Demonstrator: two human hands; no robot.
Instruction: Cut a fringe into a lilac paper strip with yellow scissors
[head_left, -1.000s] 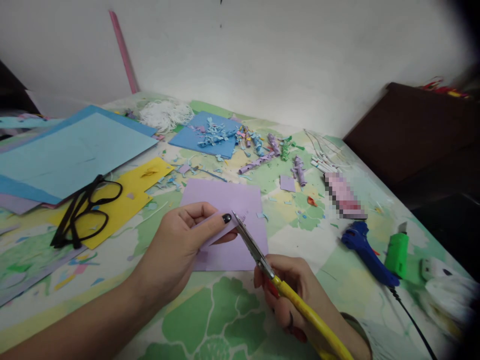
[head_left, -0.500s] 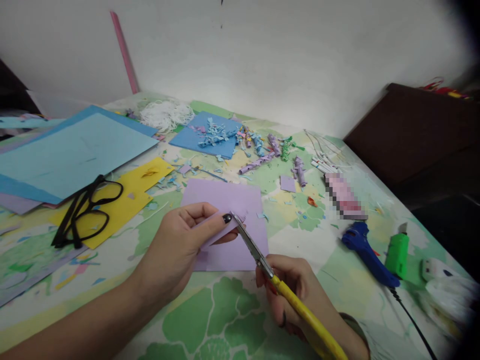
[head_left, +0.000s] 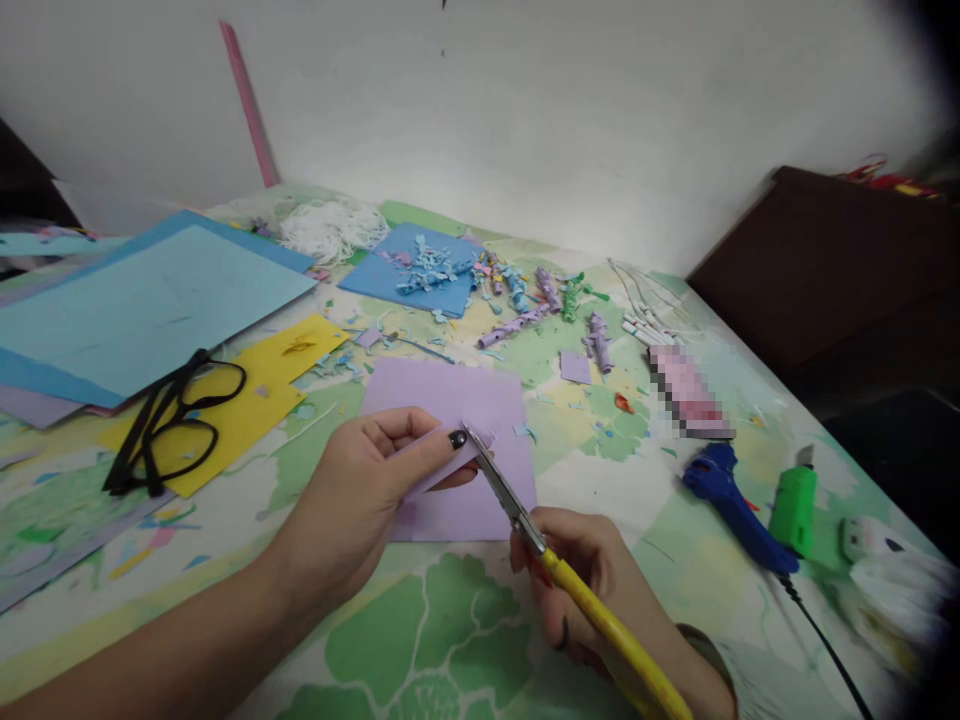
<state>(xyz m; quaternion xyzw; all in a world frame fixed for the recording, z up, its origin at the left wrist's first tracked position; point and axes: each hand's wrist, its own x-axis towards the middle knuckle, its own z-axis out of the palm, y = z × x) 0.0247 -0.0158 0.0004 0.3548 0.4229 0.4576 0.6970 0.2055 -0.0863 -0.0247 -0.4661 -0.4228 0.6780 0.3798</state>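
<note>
The grip of the left hand is closed on a folded lavender paper strip, pinched between the thumb, whose nail is dark, and the fingers beneath. The grip of the right hand is closed on a pair of yellow-handled scissors, with the blades pointing up and to the left. The blade tips meet the strip at its far end, just beside the left thumb; whether the blades are fully together cannot be determined. The strip is positioned above a lavender paper sheet, which lies flat on the tabletop in front of the person. Beyond the sheet are a small lavender paper square, rolled lavender paper tubes and a blue paper stack carrying curled blue cuttings. A bundle of white string lies at the left of this stack. To the left of the hands, black-framed eyeglasses rest partly on a yellow paper sheet, near large light-blue sheets. To the right, a blue glue gun with a black cord lies beside a green utility knife, its blade exposed.
</note>
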